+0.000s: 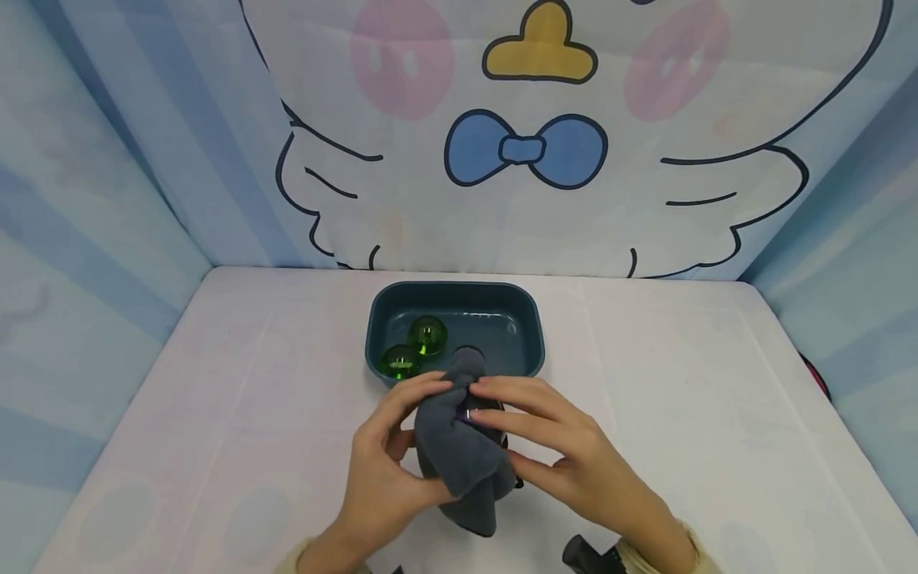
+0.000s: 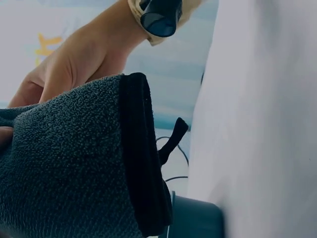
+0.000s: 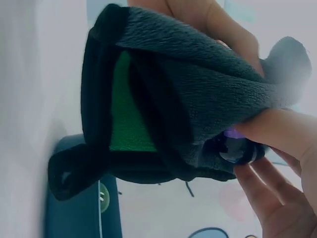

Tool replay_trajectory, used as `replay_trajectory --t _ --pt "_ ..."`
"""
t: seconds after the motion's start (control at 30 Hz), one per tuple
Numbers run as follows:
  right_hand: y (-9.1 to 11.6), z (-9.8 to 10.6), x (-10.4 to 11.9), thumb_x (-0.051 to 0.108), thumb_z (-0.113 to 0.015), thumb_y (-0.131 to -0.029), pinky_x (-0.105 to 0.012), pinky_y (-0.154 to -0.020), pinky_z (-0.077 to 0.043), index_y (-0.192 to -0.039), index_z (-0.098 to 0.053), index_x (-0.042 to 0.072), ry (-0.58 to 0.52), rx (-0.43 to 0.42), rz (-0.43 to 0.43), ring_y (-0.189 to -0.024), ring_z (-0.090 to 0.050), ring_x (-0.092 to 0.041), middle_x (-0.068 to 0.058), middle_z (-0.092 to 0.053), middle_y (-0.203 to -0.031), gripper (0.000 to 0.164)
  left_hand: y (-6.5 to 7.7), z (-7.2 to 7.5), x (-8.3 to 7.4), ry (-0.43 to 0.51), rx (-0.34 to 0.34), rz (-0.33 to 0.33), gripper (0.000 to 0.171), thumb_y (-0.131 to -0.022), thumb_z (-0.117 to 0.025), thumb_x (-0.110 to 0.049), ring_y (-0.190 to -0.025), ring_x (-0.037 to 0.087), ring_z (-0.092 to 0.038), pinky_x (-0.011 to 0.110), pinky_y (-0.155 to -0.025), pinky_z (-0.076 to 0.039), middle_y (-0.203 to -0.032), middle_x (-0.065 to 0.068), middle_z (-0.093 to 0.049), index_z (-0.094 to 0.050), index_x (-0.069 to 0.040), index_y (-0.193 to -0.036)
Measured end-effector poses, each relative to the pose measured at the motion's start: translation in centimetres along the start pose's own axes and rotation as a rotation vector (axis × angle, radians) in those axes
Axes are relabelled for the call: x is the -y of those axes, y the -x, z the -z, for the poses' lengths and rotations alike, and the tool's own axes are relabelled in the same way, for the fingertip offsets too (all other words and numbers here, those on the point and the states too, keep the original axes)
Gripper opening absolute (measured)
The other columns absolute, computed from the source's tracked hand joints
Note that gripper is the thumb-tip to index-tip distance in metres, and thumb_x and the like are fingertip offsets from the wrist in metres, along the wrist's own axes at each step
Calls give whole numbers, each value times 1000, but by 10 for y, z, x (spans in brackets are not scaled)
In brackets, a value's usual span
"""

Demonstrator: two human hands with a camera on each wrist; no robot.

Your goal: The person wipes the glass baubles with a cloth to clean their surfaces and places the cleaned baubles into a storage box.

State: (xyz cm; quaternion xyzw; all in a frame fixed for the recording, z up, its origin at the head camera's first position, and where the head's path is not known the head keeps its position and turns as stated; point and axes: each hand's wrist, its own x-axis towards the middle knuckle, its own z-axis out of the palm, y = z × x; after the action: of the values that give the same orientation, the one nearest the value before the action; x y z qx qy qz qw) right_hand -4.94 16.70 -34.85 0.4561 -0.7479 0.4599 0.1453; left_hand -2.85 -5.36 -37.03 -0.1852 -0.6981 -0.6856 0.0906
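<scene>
A grey terry cloth [image 1: 462, 454] with black edging is bunched up between my two hands, low in front of the bin. My left hand [image 1: 390, 462] grips it from the left, thumb near and fingers on the far side. From the right, my right hand [image 1: 555, 438] pinches the cloth at its open fold. A dark, glossy, rounded thing with a purple patch [image 3: 237, 148] peeks out of that fold by the fingertips; the cloth hides most of it. The cloth's green inner side [image 3: 126, 109] shows in the right wrist view, and a black loop [image 2: 173, 141] hangs from its edge.
Just beyond my hands stands a dark teal bin [image 1: 495, 299]. Two clear green balls, one farther back [image 1: 428, 335] and another nearer [image 1: 400, 363], lie in its left part. A white sheet [image 1: 688, 383] covers the table, and printed curtains [image 1: 523, 223] rise behind it.
</scene>
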Motion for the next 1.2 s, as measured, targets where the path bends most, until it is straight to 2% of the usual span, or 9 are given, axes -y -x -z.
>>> replay_trajectory --t 0.23,0.43,0.53,0.67,0.77,0.83,0.93,1.1,1.2 --pt "-1 -1 2 21 -65 -96 -25 -107 -45 -128 -65 3 3 -43 -11 -127 -54 -22 -14 -60 -134 37 0 3 -4 -32 52 -34 77 -64 -89 4 -128 23 -54 32 -78 -60 -140 5 -54 -58 -13 -133" --pt "3 0 4 6 -78 -83 -28 -89 -57 -130 -63 1 -106 -78 -173 -119 -62 -16 -14 -65 -127 49 1 3 -5 -40 87 -58 78 -65 -89 4 -128 23 -54 33 -80 -60 -141 6 -53 -56 -12 -134" --pt "3 -1 6 -2 -81 -77 -31 -79 -61 -130 -63 1 -119 -95 -261 -112 -66 -14 -15 -67 -123 56 1 3 -4 -38 90 -55 79 -65 -89 4 -128 23 -54 33 -81 -60 -141 6 -53 -56 -13 -134" --pt "2 -2 7 -1 -81 -77 -32 -77 -61 -129 -64 3 -96 -98 -340 -107 -68 -15 -14 -69 -122 56 0 2 -4 -33 83 -61 79 -64 -90 4 -127 24 -54 34 -82 -60 -141 7 -54 -56 -12 -134" --pt "1 -2 8 0 -80 -79 -33 -80 -61 -131 -63 6 -80 -72 -358 -109 -67 -16 -11 -68 -124 55 0 2 -3 -29 61 -56 78 -64 -90 4 -127 24 -55 34 -82 -60 -139 6 -54 -57 -12 -133" --pt "1 -1 7 1 -79 -81 -32 -84 -60 -134 -61 7 -68 -50 -349 -114 -65 -16 -9 -66 -127 56 0 2 -3 -28 44 -50 78 -63 -90 4 -127 24 -56 34 -82 -60 -139 6 -55 -57 -12 -132" --pt "1 1 7 2 -79 -82 -29 -93 -56 -135 -60 8 -38 -28 -286 -123 -59 -17 -8 -61 -134 56 0 2 -3 -28 32 -42 78 -64 -90 5 -126 24 -56 34 -81 -60 -139 6 -55 -57 -12 -132" --pt "1 5 3 15 -70 -93 -25 -108 -44 -134 -61 7 1 18 -53 -132 -50 -22 -12 -55 -141 42 -1 2 -1 -7 34 -31 78 -63 -89 5 -125 24 -57 34 -79 -61 -139 6 -54 -57 -12 -133" --pt "-1 2 0 18 -64 -98 -28 -111 -41 -132 -62 5 16 29 51 -132 -48 -25 -14 -54 -141 37 0 2 -1 14 35 -37 79 -63 -88 7 -125 24 -57 35 -78 -61 -138 8 -54 -57 -10 -133"
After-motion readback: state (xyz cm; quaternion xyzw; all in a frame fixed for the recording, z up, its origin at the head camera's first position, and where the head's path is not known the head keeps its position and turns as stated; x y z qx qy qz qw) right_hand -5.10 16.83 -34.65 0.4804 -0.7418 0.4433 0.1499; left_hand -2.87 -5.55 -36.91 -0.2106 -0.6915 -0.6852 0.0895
